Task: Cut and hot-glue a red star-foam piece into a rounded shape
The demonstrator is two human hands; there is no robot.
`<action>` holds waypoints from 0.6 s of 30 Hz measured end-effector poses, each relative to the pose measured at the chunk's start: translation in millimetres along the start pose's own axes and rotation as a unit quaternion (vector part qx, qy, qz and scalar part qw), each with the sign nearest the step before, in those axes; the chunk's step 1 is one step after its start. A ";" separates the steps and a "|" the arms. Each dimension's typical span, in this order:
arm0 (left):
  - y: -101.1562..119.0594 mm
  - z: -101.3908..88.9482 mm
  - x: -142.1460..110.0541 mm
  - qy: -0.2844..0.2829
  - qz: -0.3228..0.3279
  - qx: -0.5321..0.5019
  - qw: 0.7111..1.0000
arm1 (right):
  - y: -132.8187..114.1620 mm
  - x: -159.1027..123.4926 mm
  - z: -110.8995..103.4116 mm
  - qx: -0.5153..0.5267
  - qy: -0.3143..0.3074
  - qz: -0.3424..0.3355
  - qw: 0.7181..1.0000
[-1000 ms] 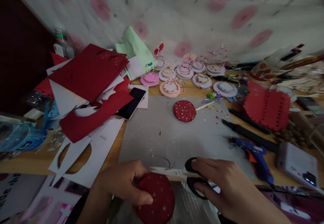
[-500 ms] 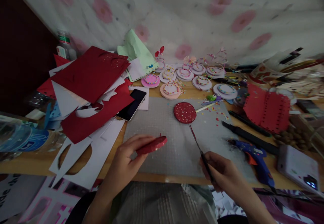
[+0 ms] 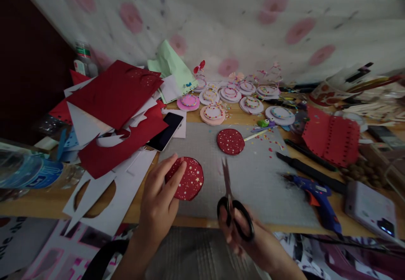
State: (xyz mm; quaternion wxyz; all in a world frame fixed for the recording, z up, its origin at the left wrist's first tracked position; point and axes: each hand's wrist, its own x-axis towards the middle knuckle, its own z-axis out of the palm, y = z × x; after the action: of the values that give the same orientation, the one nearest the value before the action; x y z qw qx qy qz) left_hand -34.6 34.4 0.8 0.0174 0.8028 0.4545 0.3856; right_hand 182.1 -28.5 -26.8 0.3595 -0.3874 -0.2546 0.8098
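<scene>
A round red disc with white stars (image 3: 192, 179) is held by my left hand (image 3: 160, 200), fingers laid over its left part and the thumb hidden. It is just above the grey cutting mat (image 3: 209, 216). My right hand (image 3: 243, 233) has its fingers at the black handles of the scissors (image 3: 228, 183); the blades point away from me and look nearly closed. Further back on the mat lies a second red disc with pale specks (image 3: 230, 141), beside a pale stick (image 3: 256, 134).
Red and white paper (image 3: 117, 94) piles up on the left, beside a phone (image 3: 167, 131). Small decorated paper hats (image 3: 212, 114) stand along the back. A blue glue gun (image 3: 318, 195), a black strap-like strip (image 3: 310, 172) and a power bank-like device (image 3: 370, 208) lie right. A water bottle (image 3: 44, 172) is far left.
My left hand has turned the starred disc from edge-on to face up. My right hand has moved left with the scissors, which now point straight away from me with both handles showing.
</scene>
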 end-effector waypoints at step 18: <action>9.2 6.3 -15.9 0.050 -0.333 -0.539 0.772 | 6.9 9.8 10.1 0.169 0.008 0.032 0.985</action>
State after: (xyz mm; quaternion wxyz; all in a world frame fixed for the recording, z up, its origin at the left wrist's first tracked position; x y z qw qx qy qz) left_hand -28.6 19.2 -9.8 0.5514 0.4396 0.4116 0.5773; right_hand 167.0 -26.4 -30.2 0.3956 -0.3361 -0.0988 0.8490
